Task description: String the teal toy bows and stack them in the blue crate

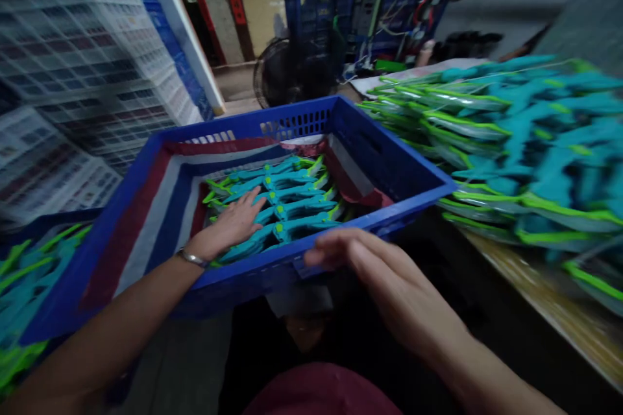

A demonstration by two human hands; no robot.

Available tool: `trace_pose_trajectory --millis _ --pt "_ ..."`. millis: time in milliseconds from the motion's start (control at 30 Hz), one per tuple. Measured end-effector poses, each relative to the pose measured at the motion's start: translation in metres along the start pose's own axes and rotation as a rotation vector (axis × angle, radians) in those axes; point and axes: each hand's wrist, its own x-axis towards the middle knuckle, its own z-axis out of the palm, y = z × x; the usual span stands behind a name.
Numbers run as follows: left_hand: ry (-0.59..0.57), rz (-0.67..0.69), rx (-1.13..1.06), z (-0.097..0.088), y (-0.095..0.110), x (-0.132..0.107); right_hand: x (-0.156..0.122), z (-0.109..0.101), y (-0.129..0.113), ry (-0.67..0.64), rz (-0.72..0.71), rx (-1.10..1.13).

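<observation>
1. Your left grip [236,224] lies open on the teal pieces [296,197] inside the blue crate [402,175]; your right grip [389,269] is open and empty, just beside it.
2. Press lightly, palm flat, to avoid skewing the row.
3. Counted: one crate before you, about five green-dotted pieces; the pile [516,123] on the counter [525,279] overlaps too much to count.

A: The crate [389,168] and its lining [170,227]?
B: Crate, solid blue; lining, striped maroon, pale grey and navy.
A: The pieces [296,198] inside?
B: Teal, with lime-green tips and midline dots.
A: Roller shutter [275,0]?
B: Tan.
</observation>
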Motion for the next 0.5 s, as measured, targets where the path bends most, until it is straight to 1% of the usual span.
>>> trace_pose_trajectory --millis 67,100,167,233,300,367,400,433,500 --pt "0.053 0.014 0.007 0.007 -0.004 0.002 0.023 -0.012 0.008 0.109 0.08 0.141" --pt "0.084 0.024 0.011 0.01 -0.007 0.004 0.031 -0.017 0.014 0.137 0.109 0.218" --pt "0.16 0.047 0.016 0.014 -0.012 0.008 0.037 -0.023 0.024 0.135 0.129 0.312" --pt "0.246 0.076 0.004 0.011 -0.014 0.01 0.036 -0.026 0.029 0.141 0.106 0.339" --pt "0.365 0.1 -0.034 -0.001 -0.008 0.011 0.032 -0.028 0.03 0.152 0.084 0.351" --pt "0.532 0.12 -0.09 -0.024 0.009 0.008 0.03 -0.031 0.031 0.165 0.081 0.352" --pt "0.629 0.132 -0.122 -0.039 0.024 0.004 0.03 -0.032 0.033 0.172 0.082 0.35" --pt "0.73 0.153 -0.155 -0.055 0.042 -0.001 0.032 -0.032 0.035 0.178 0.087 0.349" --pt "0.915 0.232 -0.222 -0.089 0.09 -0.013 0.039 -0.025 0.04 0.188 0.091 0.324"
